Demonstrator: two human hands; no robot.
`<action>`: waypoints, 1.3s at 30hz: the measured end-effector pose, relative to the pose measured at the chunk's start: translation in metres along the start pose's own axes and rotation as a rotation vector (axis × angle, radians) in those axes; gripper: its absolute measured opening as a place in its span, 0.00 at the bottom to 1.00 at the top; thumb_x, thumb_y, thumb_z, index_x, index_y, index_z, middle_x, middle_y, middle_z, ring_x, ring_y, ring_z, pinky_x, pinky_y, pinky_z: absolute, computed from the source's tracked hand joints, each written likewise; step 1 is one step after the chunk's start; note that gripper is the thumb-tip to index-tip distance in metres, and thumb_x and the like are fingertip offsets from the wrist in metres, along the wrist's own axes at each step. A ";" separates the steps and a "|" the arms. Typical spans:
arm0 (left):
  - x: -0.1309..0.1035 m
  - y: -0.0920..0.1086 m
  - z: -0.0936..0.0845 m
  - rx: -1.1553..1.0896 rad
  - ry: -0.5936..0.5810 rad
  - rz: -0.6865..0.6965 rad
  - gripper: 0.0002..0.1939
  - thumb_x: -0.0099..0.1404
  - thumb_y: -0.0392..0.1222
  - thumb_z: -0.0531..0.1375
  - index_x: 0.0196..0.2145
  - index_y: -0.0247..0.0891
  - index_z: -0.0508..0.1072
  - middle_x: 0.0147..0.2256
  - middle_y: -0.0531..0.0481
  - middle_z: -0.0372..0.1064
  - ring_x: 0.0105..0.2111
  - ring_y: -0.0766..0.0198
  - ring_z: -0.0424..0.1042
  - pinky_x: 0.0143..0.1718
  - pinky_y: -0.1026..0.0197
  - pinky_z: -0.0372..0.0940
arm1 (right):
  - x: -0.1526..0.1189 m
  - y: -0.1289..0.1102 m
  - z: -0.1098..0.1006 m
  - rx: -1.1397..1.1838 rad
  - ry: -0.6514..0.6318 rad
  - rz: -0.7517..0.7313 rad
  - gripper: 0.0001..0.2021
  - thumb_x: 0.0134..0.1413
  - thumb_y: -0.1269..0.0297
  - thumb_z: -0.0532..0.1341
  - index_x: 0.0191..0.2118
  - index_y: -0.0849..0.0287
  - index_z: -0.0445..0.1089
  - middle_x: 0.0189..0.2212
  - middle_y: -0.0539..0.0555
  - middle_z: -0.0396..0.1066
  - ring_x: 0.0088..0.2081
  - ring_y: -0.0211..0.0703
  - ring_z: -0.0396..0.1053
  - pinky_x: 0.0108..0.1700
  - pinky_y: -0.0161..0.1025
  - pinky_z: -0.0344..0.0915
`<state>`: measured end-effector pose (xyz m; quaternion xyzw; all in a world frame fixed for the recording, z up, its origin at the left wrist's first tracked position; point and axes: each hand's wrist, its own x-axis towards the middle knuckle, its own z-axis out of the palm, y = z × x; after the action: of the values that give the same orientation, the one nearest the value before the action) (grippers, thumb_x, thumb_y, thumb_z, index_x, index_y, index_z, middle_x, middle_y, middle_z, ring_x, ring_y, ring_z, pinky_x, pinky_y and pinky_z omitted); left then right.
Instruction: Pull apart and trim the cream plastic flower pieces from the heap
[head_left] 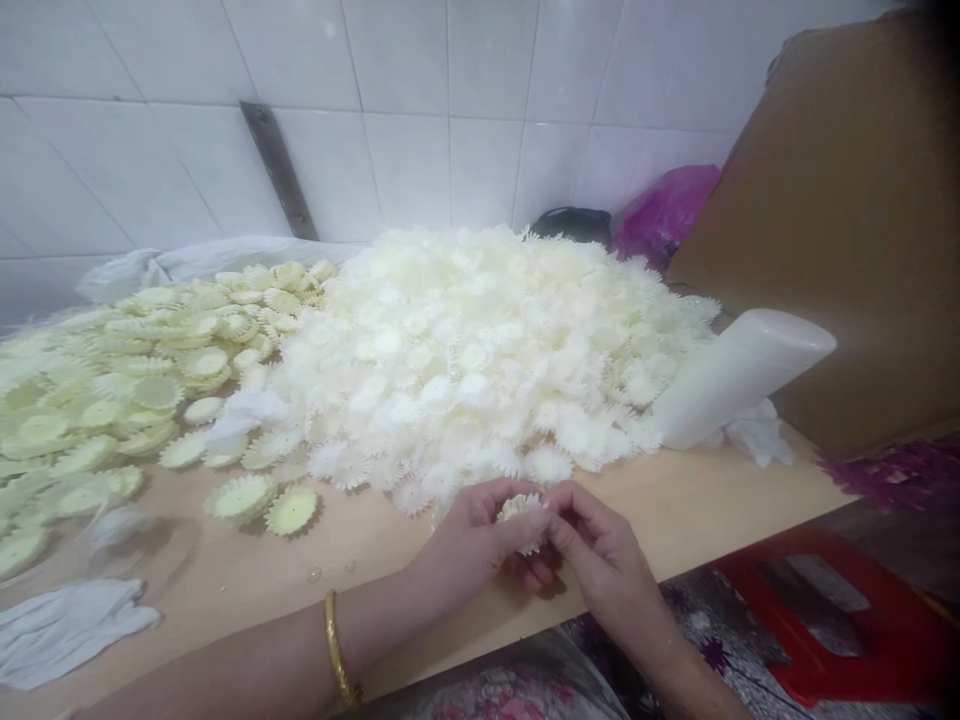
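Near the table's front edge, my left hand (487, 530) is closed on a small cream flower disc (517, 515) with a toothed rim. My right hand (596, 545) meets it there, thumb and forefinger pinched at the disc's right edge. Whether the right fingers hold the disc itself or some small piece is hidden. Just beyond both hands rises a large heap of white flower discs (480, 350) with fringed edges. To the left lie many pale yellow-green flower discs (97, 410), and two of them, one a cream disc (292, 511), sit apart near the front.
A white bottle (742, 375) leans at the heap's right, beside a big cardboard box (832, 220). White cloth (71, 625) lies at the table's front left. Below the table's right edge stands a red plastic stool (847, 610). A purple bag (667, 210) rests against the tiled wall.
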<state>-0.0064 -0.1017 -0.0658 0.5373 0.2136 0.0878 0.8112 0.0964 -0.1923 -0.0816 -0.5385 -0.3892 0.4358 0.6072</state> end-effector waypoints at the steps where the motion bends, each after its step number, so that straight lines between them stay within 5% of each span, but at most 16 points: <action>1: 0.000 0.000 0.000 -0.024 -0.007 -0.004 0.15 0.55 0.46 0.59 0.37 0.32 0.69 0.22 0.48 0.68 0.21 0.67 0.69 0.24 0.65 0.64 | 0.000 -0.001 -0.001 0.033 -0.004 0.017 0.12 0.56 0.58 0.52 0.26 0.59 0.57 0.17 0.45 0.59 0.19 0.34 0.61 0.21 0.32 0.57; 17: 0.001 -0.002 0.003 0.017 0.159 -0.021 0.10 0.53 0.41 0.60 0.29 0.33 0.65 0.16 0.51 0.67 0.17 0.66 0.68 0.20 0.66 0.63 | 0.001 -0.003 0.001 -0.037 0.022 0.042 0.13 0.50 0.55 0.58 0.27 0.59 0.57 0.15 0.45 0.61 0.19 0.34 0.62 0.22 0.33 0.59; 22: 0.000 -0.001 0.005 0.033 0.103 -0.027 0.13 0.54 0.45 0.59 0.33 0.34 0.65 0.19 0.50 0.68 0.18 0.65 0.69 0.19 0.67 0.62 | 0.001 -0.001 0.002 -0.010 0.035 0.059 0.13 0.53 0.54 0.55 0.26 0.59 0.58 0.15 0.46 0.61 0.18 0.34 0.61 0.21 0.33 0.59; 25: -0.002 -0.002 0.003 -0.022 0.063 -0.038 0.13 0.54 0.43 0.59 0.35 0.33 0.65 0.19 0.50 0.68 0.18 0.65 0.69 0.19 0.66 0.63 | 0.006 0.003 -0.009 0.146 0.164 0.068 0.13 0.51 0.55 0.57 0.26 0.59 0.59 0.17 0.47 0.61 0.19 0.34 0.61 0.21 0.34 0.60; 28: -0.003 -0.003 -0.001 -0.060 0.069 -0.048 0.11 0.54 0.40 0.59 0.34 0.32 0.66 0.19 0.48 0.68 0.18 0.65 0.69 0.18 0.67 0.62 | 0.014 0.003 -0.036 0.354 0.434 0.011 0.12 0.44 0.58 0.63 0.25 0.59 0.61 0.20 0.47 0.62 0.23 0.36 0.62 0.28 0.37 0.64; 31: -0.002 -0.004 -0.004 -0.067 0.076 -0.082 0.11 0.53 0.40 0.59 0.34 0.32 0.66 0.19 0.49 0.68 0.17 0.66 0.69 0.17 0.67 0.62 | 0.016 -0.001 -0.057 0.321 0.590 -0.077 0.11 0.39 0.61 0.66 0.24 0.58 0.63 0.21 0.47 0.61 0.23 0.35 0.61 0.29 0.37 0.64; 36: 0.002 -0.007 0.002 -0.037 0.072 -0.069 0.12 0.54 0.43 0.59 0.34 0.33 0.68 0.22 0.49 0.68 0.20 0.67 0.69 0.22 0.66 0.63 | 0.007 -0.002 -0.044 0.017 0.276 -0.017 0.12 0.47 0.57 0.61 0.23 0.60 0.63 0.20 0.48 0.60 0.24 0.35 0.58 0.27 0.33 0.60; 39: 0.002 -0.006 0.003 -0.027 0.058 -0.060 0.13 0.55 0.46 0.58 0.32 0.33 0.69 0.24 0.48 0.68 0.21 0.67 0.69 0.22 0.66 0.63 | 0.005 0.000 -0.029 -0.097 0.203 -0.045 0.12 0.51 0.57 0.57 0.24 0.59 0.62 0.19 0.47 0.56 0.23 0.34 0.56 0.25 0.32 0.57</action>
<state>-0.0040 -0.1061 -0.0705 0.5170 0.2520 0.0816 0.8140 0.1256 -0.1972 -0.0846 -0.5999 -0.3584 0.3458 0.6262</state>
